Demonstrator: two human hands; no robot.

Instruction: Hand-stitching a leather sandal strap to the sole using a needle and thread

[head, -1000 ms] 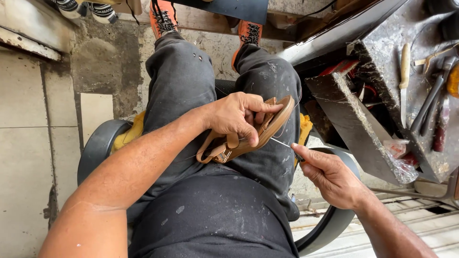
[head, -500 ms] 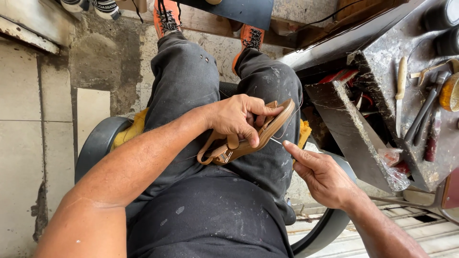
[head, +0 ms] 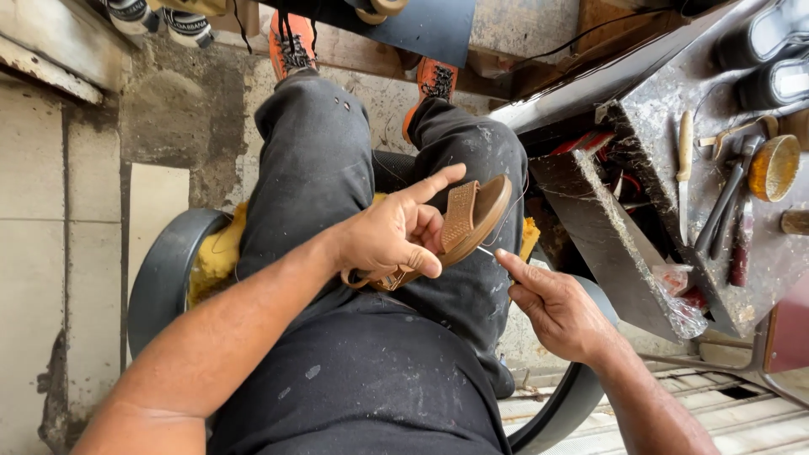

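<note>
My left hand (head: 394, 234) grips a tan sandal (head: 468, 221) on its edge over my lap, the index finger stretched out along the top. My right hand (head: 552, 305) pinches a thin metal needle (head: 486, 250) whose tip meets the sandal's sole edge. A fine thread (head: 511, 206) loops off the sandal's right side. I sit on a dark round chair (head: 164, 278) in dark trousers, with orange shoes (head: 293, 42) on my feet.
A worn metal workbench (head: 674, 118) stands at my right with a knife (head: 683, 168), pliers (head: 725, 198), a small amber bowl (head: 774, 167) and dark shoes (head: 775, 80). Beneath it, an open drawer (head: 607, 236) holds scraps. More footwear (head: 160, 21) lies on the concrete floor far left.
My left index finger has lifted and straightened along the sandal. The sandal has turned more upright. My right hand still holds the needle against the sole edge.
</note>
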